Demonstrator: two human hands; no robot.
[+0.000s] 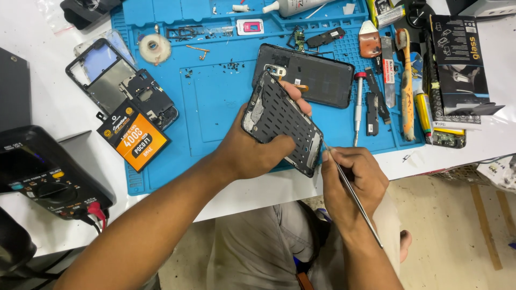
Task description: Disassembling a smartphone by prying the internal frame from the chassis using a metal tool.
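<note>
Phone frame (282,123) in left hand (250,150), orange-black battery pack (133,137) leftward

Orange-and-black rectangular battery pack (133,135) lying tilted at left edge of blue mat (215,96). Black flat box (460,62) with grey product picture on desk (54,102), far right. Small pink-and-white card (250,26) at mat top. Black meter (45,174) lower left, yellow button, display not visible.

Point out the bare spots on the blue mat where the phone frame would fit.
Free: the blue mat centre, bordered by the battery, tape roll and back cover. Crowded: the right edge around the screwdriver and toothbrush, and the top trays.
</note>
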